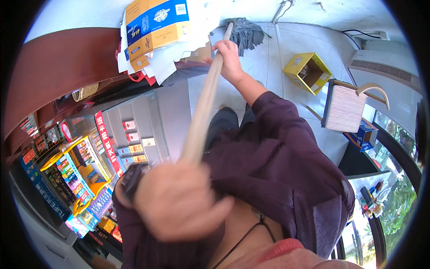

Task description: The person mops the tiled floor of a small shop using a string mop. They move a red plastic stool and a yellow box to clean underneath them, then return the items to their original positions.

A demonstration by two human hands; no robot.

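Note:
A mop with a pale wooden handle runs from close in front of my chest to the floor ahead. Its dark grey strands lie spread on the tiles at the far end. My left hand, smeared by motion, is closed round the handle's upper end, with a dark watch at the wrist. Farther down the shaft, my right hand grips it with the arm stretched forward. The handle slants away from me, slightly to the right.
Flattened cardboard and white sheets are piled on the left, beside the mop head. An open yellow box stands on the floor at right, near a chair with a striped seat and a blue box. A glass counter and snack rack line the left.

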